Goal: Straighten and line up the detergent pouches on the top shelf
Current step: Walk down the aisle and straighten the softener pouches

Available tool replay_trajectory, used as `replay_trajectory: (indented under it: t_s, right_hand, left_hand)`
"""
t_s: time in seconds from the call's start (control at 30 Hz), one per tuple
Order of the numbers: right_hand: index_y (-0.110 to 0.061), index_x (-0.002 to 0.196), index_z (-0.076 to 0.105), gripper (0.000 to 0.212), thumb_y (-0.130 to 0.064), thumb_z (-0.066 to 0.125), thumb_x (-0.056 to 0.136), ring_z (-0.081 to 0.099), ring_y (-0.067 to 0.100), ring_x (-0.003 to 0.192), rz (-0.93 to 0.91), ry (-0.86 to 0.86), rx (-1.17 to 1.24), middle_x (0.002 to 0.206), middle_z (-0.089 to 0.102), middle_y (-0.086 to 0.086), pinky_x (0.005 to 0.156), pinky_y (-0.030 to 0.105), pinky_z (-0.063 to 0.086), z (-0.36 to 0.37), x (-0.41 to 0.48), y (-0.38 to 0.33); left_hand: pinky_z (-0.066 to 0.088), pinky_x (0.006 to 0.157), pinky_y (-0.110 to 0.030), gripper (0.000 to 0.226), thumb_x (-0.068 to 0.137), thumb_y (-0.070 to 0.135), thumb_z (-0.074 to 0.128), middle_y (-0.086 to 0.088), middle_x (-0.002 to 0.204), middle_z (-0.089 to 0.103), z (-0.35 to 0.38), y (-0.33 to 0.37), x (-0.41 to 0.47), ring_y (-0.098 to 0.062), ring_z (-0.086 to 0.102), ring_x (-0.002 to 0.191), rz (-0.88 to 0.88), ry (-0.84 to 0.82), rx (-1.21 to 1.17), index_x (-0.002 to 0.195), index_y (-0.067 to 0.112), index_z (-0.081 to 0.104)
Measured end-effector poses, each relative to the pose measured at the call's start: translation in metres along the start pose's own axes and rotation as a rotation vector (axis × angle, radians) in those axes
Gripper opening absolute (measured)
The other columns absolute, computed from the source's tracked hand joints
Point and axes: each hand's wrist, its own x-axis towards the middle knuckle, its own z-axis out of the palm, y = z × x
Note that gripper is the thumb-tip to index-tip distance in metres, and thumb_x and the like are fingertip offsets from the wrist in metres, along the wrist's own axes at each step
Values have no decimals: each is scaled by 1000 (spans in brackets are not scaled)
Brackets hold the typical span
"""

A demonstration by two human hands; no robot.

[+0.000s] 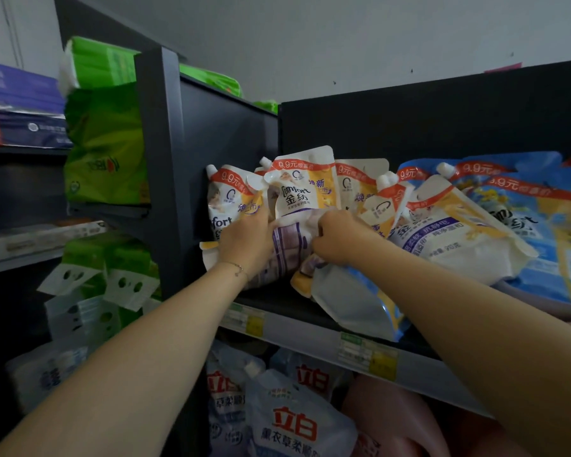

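Two-handed on the upright white-and-yellow pouch at centre frame, standing on the top shelf among leaning, tumbled neighbours. Gripped along its left edge by the left hand, fingers curled round the side; pinched from the right by the right hand, fingers bent tight into the lower front. Further right, slumped against blue pouches, another white pouch.

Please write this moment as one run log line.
step: straightening | left hand: grips centre pouch | right hand: grips centre pouch | leaning pouch: tilted, right of hands | top shelf: row uneven
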Motion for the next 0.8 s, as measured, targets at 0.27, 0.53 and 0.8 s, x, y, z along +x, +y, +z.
replay_trajectory:
  t_s: [0.27,0.53,0.8]
  right_hand:
    - [-27,91,37,14,-23,50,90,52,23,77,-16,-66,-28,83,45,4,68,33,51,-3,-1,-5]
    - [-7,122,54,42,-38,48,94,48,25,95,-31,-254,-283,116,48,13,80,33,43,-7,9,-6]
    - [-5,129,53,45,-37,50,98,52,24,101,-46,-366,-374,112,54,10,84,31,39,-21,4,-13]
  left_hand:
    - [35,59,-33,26,101,34,40,-8,89,67,-10,-12,6,-28,60,77,-52,51,-16,104,14,56]
    - [41,62,-35,22,100,32,43,-9,92,65,-15,-10,14,-25,56,78,-71,58,-23,103,15,57]
    - [37,69,-33,23,100,33,45,-9,104,64,-27,-7,28,-27,58,95,-145,27,-33,106,17,61]
